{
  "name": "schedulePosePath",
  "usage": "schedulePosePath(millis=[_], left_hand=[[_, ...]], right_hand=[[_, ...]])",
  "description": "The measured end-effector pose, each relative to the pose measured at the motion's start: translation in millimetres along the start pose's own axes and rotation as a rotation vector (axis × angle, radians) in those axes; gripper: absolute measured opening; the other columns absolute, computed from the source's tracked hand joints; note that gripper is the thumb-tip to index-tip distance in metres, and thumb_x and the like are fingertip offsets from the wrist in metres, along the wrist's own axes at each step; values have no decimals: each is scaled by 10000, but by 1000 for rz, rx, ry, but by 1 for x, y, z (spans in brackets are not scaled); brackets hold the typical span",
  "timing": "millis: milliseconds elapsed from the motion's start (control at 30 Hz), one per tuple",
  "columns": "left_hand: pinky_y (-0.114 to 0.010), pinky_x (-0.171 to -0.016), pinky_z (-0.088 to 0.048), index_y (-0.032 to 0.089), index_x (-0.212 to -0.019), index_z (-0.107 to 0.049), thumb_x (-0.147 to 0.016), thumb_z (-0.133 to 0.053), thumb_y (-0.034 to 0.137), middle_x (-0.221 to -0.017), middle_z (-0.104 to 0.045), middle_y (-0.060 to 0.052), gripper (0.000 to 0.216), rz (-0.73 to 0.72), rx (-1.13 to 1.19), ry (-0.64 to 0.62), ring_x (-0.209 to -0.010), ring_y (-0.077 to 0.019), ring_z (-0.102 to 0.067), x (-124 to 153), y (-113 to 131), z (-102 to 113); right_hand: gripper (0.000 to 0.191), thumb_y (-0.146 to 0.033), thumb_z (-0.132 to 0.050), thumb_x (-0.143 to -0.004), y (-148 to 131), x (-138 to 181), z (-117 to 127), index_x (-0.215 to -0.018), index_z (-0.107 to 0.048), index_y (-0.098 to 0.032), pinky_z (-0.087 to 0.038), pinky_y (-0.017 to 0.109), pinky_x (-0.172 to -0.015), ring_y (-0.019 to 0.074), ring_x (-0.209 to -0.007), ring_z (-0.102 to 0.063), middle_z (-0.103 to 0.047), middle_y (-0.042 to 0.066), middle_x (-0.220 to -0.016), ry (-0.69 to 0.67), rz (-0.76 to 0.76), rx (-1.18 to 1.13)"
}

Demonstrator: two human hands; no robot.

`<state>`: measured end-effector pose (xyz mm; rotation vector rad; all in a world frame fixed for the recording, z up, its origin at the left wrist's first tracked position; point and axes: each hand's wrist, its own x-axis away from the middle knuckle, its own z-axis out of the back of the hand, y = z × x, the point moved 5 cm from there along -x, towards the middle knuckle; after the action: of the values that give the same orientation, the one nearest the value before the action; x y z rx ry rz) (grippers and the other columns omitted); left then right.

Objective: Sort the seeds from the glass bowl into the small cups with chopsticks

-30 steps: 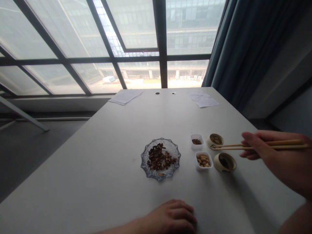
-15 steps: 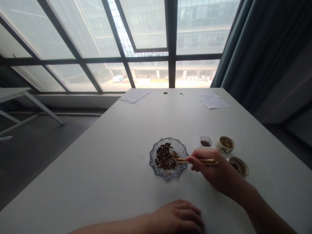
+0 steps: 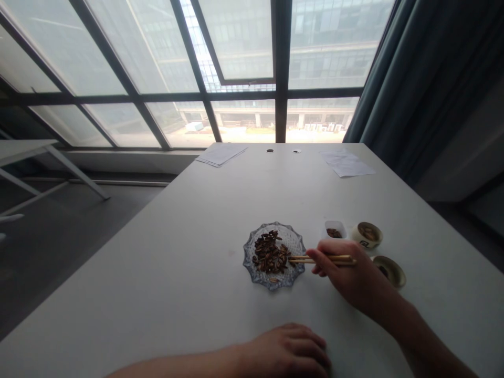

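Note:
A scalloped clear glass dish (image 3: pixel 293 239) holds a heap of small dark brown, elongated seed-like pieces (image 3: pixel 270 254). A pair of wooden chopsticks (image 3: pixel 342 259) is gripped in my right hand (image 3: pixel 346 273), just right of the dish. Their tips reach over the rim and touch the right side of the heap; I cannot tell whether a piece is pinched between them. My left hand (image 3: pixel 287 352) rests palm down on the table below the dish, holding nothing visible, its fingers loosely bent and the fingertips partly hidden.
Beyond my right hand stand a small white square cup (image 3: pixel 335 227) with brown pieces and a round cream bowl (image 3: pixel 368 234). A second cream bowl (image 3: pixel 394 270) is partly covered by my hand. Papers (image 3: pixel 222 154) lie at the white table's (image 3: pixel 157 273) far end.
The whole view has shifted slightly. The chopstick tips have drawn back a little to the right within the heap. My left hand has stayed in place.

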<state>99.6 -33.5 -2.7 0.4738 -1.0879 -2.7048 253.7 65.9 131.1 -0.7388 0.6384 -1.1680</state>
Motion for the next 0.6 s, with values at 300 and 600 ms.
schedulePosePath(millis=[300, 600], left_hand=[[-310, -1262, -358, 205, -1209, -641, -1064, -495, 274, -1344, -724, -96, 217, -20, 1, 4, -1427, -195, -556, 1, 1, 0], [-309, -1258, -362, 193, -1205, -643, -1076, -461, 287, -1319, -731, -106, 242, -39, -1, 26, -1412, -189, -560, 0, 1, 3]], right_hand=[[515, -541, -530, -1047, -2, 0, 0, -662, -592, -205, -483, 271, -589, 189, -637, -680, -711, 47, -649, 37, -6, -10], [471, -575, -594, -1015, -7, 11, 25, -767, -735, -201, -563, 292, -572, 224, -635, -745, -771, 82, -706, 162, -30, -119]])
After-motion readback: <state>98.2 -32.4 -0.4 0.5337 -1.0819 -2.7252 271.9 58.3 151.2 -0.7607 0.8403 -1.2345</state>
